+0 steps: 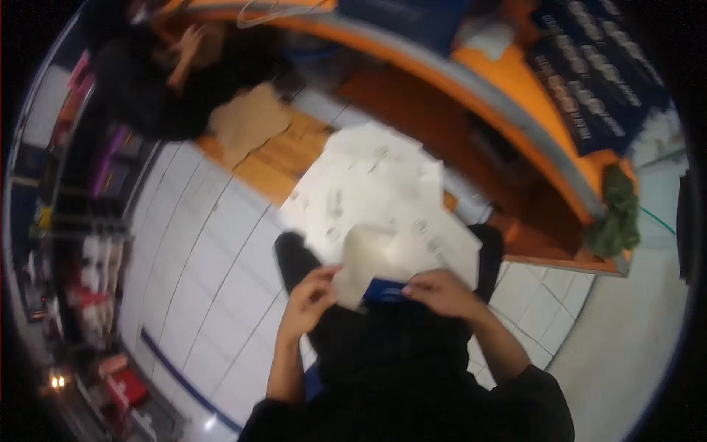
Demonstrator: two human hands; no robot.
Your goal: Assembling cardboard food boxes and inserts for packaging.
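Over my lap, my left hand is closed, thumb and fingers at the left edge of a cream-coloured sheet that looks like paper or thin card. My right hand pinches the right end of a small dark blue flat piece, which overlaps the near edge of the cream sheet. Blur hides whether the two are joined. Just beyond them, large white paper sheets with faint grey marks lie spread and overlapping, reaching to my knees.
An orange counter with a grey edge curves across the far right. Torn brown cardboard lies on the floor ahead. Another person in dark clothes is at far left. Stocked shelves line the left; a green cloth-like thing hangs right.
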